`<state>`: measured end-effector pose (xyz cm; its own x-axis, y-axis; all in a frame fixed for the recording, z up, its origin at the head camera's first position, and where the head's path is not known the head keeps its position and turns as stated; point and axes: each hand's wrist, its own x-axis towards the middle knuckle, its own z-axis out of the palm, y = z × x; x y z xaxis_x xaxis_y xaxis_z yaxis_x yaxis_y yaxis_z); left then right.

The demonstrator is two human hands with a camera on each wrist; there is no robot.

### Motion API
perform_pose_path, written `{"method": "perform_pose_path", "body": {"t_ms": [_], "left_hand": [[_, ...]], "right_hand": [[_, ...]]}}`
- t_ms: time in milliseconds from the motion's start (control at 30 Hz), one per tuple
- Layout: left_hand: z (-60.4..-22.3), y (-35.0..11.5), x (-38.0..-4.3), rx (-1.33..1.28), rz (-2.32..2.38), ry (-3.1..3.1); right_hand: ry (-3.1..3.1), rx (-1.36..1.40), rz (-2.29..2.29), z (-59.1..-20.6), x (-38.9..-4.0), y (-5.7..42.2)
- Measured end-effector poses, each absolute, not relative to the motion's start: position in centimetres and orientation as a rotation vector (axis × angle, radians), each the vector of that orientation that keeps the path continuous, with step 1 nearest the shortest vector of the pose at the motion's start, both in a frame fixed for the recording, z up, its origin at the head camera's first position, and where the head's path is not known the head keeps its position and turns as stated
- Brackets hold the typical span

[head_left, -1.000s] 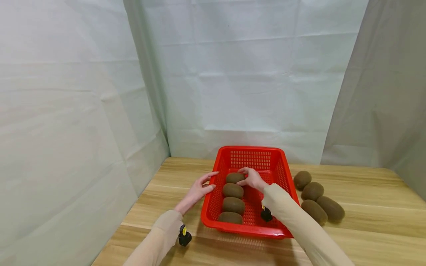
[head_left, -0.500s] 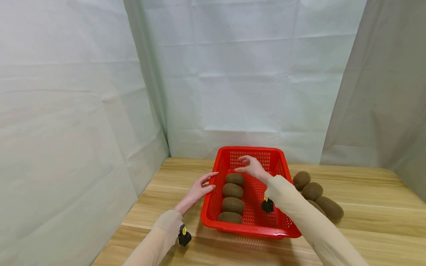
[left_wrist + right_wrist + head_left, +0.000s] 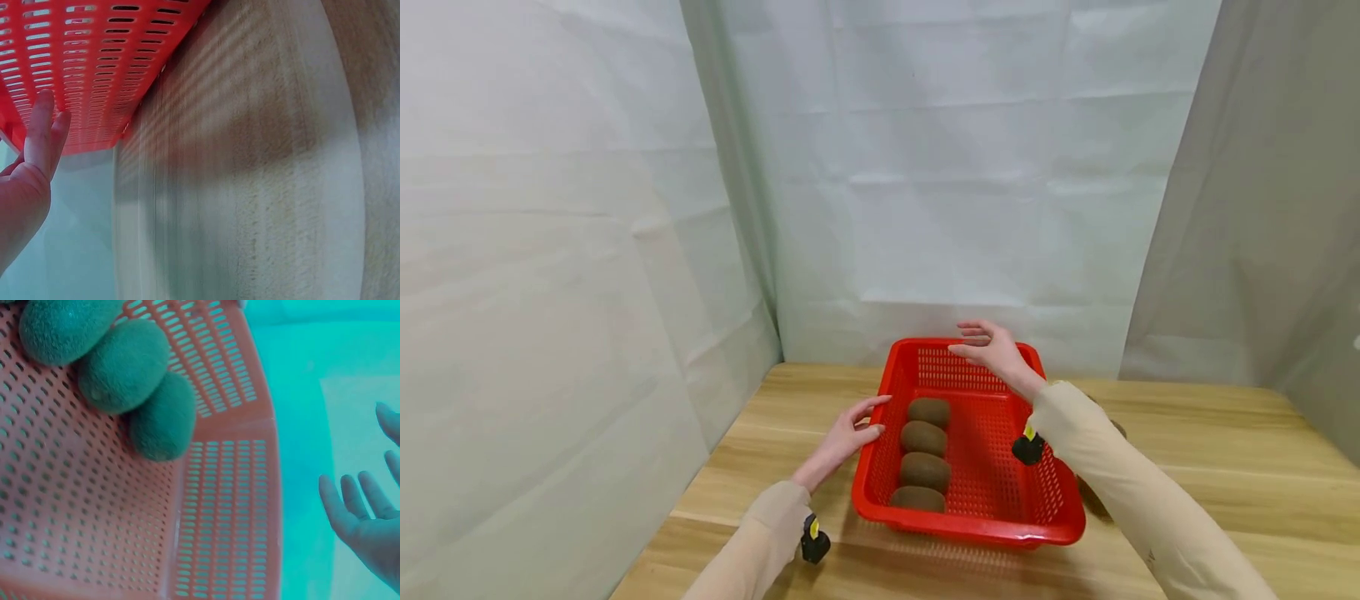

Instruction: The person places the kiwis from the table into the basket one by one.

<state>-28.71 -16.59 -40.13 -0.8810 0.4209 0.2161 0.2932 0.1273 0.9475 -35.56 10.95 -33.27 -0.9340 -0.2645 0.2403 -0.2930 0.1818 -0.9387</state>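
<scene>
A red plastic basket (image 3: 977, 527) with slotted walls stands on the wooden table. Along its left side several brown kiwifruit (image 3: 925, 472) lie in a row; some of these kiwifruit (image 3: 125, 365) look green in the tinted right wrist view. My left hand (image 3: 847, 433) is at the basket's left rim. In the left wrist view, straight fingers (image 3: 40, 128) lie along the outside of the slotted wall (image 3: 94, 69). Raised over the far right part of the basket, my right hand (image 3: 996, 350) holds nothing, its fingers spread and slightly bent.
More kiwifruit (image 3: 1093, 498) lie on the table (image 3: 1210, 467) right of the basket, mostly hidden behind the right sleeve (image 3: 1120, 467). A pale cloth (image 3: 970, 208) hangs behind the table, and another cloth (image 3: 565, 292) hangs on the left.
My right hand has let go of the farthest kiwifruit in the row, then risen and moved away to the right. The left hand has stayed at the rim.
</scene>
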Motion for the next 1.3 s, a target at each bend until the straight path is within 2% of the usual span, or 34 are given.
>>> {"method": "perform_pose_path", "body": {"t_ms": [333,600,1067,1300], "left_hand": [[-41.8,-16.7,-30.2,0.765,1.906,2.279],[-42.7,-16.9,-30.8,0.766,1.935,2.299],[-40.3,-17.1,-28.9,0.75,1.893,2.278],[-40.1,-17.1,-28.8,0.743,1.884,2.286]], "right_hand": [[-2.23,0.706,1.933,-31.1,-34.9,14.9],[-2.213,0.695,1.828,-30.3,-34.0,19.0],[-2.25,0.636,1.773,-31.7,-33.1,24.0],[-2.448,0.609,1.529,-33.2,-32.8,26.1]]}}
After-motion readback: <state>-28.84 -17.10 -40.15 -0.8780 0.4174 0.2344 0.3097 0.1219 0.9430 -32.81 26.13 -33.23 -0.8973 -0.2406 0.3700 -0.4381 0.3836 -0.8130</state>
